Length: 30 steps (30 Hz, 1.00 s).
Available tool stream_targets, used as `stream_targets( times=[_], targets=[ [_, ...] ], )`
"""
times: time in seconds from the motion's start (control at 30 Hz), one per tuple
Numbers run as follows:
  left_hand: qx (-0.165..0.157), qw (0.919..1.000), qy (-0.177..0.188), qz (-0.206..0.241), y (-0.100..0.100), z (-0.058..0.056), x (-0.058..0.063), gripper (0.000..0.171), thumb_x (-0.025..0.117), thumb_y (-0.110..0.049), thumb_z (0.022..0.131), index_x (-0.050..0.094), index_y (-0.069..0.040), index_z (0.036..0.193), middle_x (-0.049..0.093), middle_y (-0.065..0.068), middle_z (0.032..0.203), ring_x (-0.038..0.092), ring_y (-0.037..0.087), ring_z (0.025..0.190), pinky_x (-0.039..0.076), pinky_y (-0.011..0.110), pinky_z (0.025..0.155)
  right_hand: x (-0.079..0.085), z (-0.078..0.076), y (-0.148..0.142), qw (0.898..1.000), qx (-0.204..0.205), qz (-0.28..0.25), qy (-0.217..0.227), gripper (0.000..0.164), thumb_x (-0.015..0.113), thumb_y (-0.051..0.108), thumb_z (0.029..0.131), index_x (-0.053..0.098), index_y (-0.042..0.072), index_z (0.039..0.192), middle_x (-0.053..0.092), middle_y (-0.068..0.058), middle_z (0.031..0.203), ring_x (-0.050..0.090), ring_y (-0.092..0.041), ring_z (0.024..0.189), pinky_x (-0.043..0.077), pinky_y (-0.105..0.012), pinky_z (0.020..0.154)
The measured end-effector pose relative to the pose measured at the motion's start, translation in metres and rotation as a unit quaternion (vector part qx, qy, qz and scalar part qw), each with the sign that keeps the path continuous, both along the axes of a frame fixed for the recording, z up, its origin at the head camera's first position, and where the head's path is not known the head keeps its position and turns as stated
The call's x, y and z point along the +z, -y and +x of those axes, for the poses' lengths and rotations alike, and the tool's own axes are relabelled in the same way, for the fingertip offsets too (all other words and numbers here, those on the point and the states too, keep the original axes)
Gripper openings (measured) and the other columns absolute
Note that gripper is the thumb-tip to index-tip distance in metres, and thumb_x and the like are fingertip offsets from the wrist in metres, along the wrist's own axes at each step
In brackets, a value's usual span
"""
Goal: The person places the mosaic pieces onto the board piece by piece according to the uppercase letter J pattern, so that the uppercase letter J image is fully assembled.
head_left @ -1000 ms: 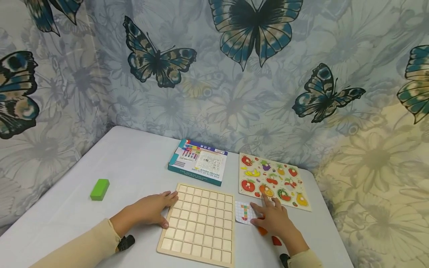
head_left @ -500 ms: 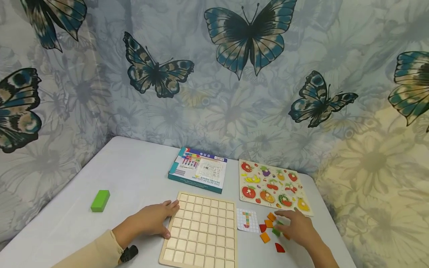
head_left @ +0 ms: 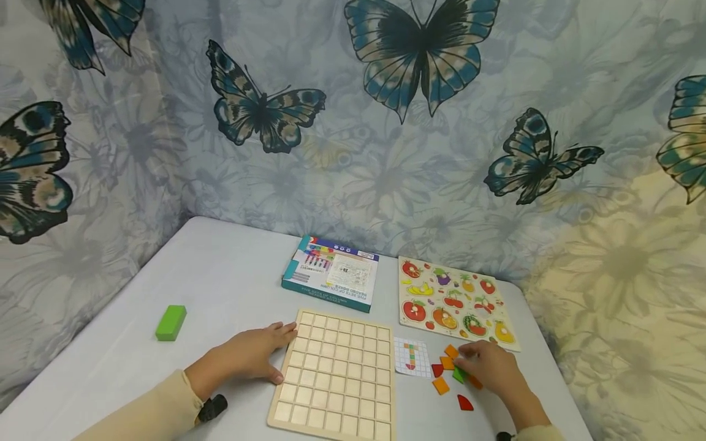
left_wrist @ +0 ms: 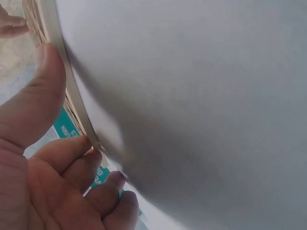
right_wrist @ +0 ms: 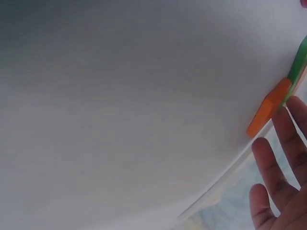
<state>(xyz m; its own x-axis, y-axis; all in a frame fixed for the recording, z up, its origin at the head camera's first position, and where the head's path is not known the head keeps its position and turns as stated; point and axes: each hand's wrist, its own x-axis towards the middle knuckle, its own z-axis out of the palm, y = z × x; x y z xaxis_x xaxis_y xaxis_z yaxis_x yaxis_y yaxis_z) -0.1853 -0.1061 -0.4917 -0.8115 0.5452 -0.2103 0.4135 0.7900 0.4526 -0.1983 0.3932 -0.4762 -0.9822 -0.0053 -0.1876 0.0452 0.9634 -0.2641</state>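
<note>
spread left hand (head_left: 254, 355) rests against the board (head_left: 335, 375), while the right hand (head_left: 489, 365), unclear whether pinching, is best kept light at the green tile (head_left: 458, 375) among orange tiles (head_left: 440, 386) near the card (head_left: 412, 358).

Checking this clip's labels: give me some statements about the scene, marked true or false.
1. The left hand touches the grid's edge. True.
2. The card lies between the grid and the tiles. True.
3. The right hand holds the card. False: the right hand is at the tiles.
4. All the tiles are orange. False: some are red or green.
5. The tiles sit in the grid. False: they lie on the table.
</note>
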Motion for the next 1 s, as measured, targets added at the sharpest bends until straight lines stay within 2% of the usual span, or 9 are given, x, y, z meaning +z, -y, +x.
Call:
stream_targets(
  times=[0.17,0.37,0.57,0.73,0.87,1.0],
  targets=[
    [-0.004,0.9999,-0.008,-0.009,-0.004,-0.002,-0.001,0.099,0.081,-0.047,0.069,0.04,-0.011,0.151,0.031,-0.001,0.157,0.028,0.029,0.143,0.036,0.054,0.105,0.003,-0.003,0.001,1.0,-0.001,0.017,0.006,0.036,0.077,0.043,0.083,0.076,0.013,0.103,0.067,0.001,0.095,0.059,-0.02,0.084,0.05,-0.049,0.078],
    [-0.005,0.9997,-0.015,-0.016,-0.003,-0.004,0.006,0.098,0.081,-0.046,0.07,0.04,-0.011,0.151,0.031,0.001,0.157,0.028,0.03,0.143,0.036,0.055,0.104,0.004,-0.007,0.003,0.999,0.008,0.03,-0.012,0.033,0.077,0.039,0.083,0.075,0.012,0.102,0.067,-0.002,0.096,0.06,-0.024,0.088,0.048,-0.052,0.081],
    [0.0,0.9993,-0.006,-0.036,-0.003,-0.003,0.007,0.098,0.081,-0.047,0.069,0.041,-0.013,0.151,0.032,-0.001,0.157,0.027,0.028,0.144,0.035,0.054,0.106,-0.001,-0.008,0.005,1.0,-0.015,0.018,0.013,0.035,0.077,0.036,0.082,0.075,0.008,0.103,0.068,-0.005,0.099,0.059,-0.022,0.083,0.05,-0.05,0.079],
    [-0.006,0.9989,-0.013,-0.045,-0.005,-0.001,0.006,0.097,0.081,-0.048,0.069,0.041,-0.012,0.15,0.033,0.0,0.157,0.028,0.029,0.143,0.036,0.054,0.105,0.006,-0.002,0.006,0.999,-0.028,-0.009,0.019,0.041,0.076,0.039,0.084,0.073,0.005,0.106,0.068,-0.006,0.099,0.058,-0.018,0.079,0.053,-0.045,0.074],
    [0.002,0.9983,-0.01,-0.058,-0.008,-0.001,0.007,0.097,0.082,-0.048,0.069,0.042,-0.013,0.15,0.033,-0.001,0.156,0.028,0.029,0.143,0.036,0.054,0.105,0.014,0.001,0.032,0.999,-0.007,-0.04,-0.005,0.038,0.078,0.035,0.084,0.073,0.007,0.108,0.067,-0.005,0.101,0.06,-0.018,0.08,0.054,-0.04,0.069],
    [0.01,0.9975,-0.001,-0.07,-0.009,0.0,0.008,0.096,0.082,-0.047,0.069,0.042,-0.015,0.15,0.033,-0.003,0.157,0.028,0.027,0.143,0.035,0.053,0.106,0.018,-0.003,0.079,0.996,0.046,-0.07,-0.036,0.026,0.079,0.026,0.083,0.074,0.012,0.105,0.067,-0.001,0.1,0.061,-0.016,0.083,0.053,-0.035,0.067]
  ],
)
